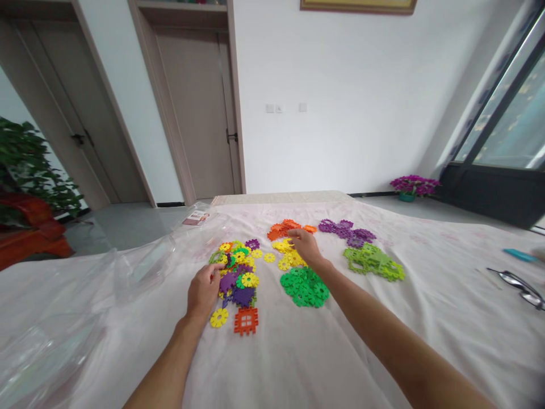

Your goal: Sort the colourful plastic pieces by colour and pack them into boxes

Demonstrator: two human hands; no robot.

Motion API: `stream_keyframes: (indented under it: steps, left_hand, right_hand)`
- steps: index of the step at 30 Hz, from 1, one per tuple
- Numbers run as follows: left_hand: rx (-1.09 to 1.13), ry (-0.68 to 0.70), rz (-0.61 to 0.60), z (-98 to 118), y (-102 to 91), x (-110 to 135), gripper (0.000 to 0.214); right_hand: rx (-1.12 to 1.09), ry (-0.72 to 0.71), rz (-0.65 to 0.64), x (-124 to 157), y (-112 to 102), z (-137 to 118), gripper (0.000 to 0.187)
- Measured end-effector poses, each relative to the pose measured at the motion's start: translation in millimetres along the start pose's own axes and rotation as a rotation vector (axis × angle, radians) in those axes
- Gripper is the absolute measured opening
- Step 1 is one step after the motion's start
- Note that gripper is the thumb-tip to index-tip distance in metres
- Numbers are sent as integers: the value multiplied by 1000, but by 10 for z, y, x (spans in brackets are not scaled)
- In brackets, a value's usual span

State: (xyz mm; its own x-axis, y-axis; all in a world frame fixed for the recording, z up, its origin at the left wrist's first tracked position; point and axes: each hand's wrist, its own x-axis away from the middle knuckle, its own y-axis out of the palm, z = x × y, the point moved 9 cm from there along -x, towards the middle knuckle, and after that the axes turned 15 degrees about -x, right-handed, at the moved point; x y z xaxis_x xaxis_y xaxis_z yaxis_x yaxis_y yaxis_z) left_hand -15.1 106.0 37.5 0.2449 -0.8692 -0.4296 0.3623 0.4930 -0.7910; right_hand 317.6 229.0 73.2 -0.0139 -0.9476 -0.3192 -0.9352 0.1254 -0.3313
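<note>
Curled, pinch unconfirmed, left hand [203,291] at the near edge of the mixed pile [239,276], right hand [305,246] draped over the yellow pieces [288,258], hold hidden underneath, with light, stiff, slick plastic discs, likely best nipped by the notched rim.

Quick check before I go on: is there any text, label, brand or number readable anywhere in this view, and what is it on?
No text here can be read.
Card at the clear plastic packaging: reddish print, too small and blurred to read.
Coloured plastic pieces: no markings visible.
Wall switches: no lettering visible.
</note>
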Motion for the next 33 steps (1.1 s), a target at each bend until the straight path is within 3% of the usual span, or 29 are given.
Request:
stream_keyframes:
  steps: [6,9,13,20,24,28,33]
  left_hand:
    - [7,19,-6,2,15,19,30]
    - [20,52,-15,21,27,25,29]
    - [12,119,-20,97,30,29,27]
    - [-41,275,-20,280,61,64,25]
    - [-49,291,-26,296,76,74,25]
    - [-51,287,-48,291,82,76,25]
    - [-50,278,-55,285,78,72,26]
  right_hand:
    - [108,-305,-354,917,812,-550,33]
    - [182,-403,-457,1241,1017,-752,35]
    - [300,-434,-526,1341,1145,-770,33]
    - [376,-453,-516,1308,1168,-713,26]
    - [430,-433,-478,1311,1113,-713,28]
    - [440,-333,-373,1215,920,-626,31]
    - [404,-207,-183,957,494,-429,31]
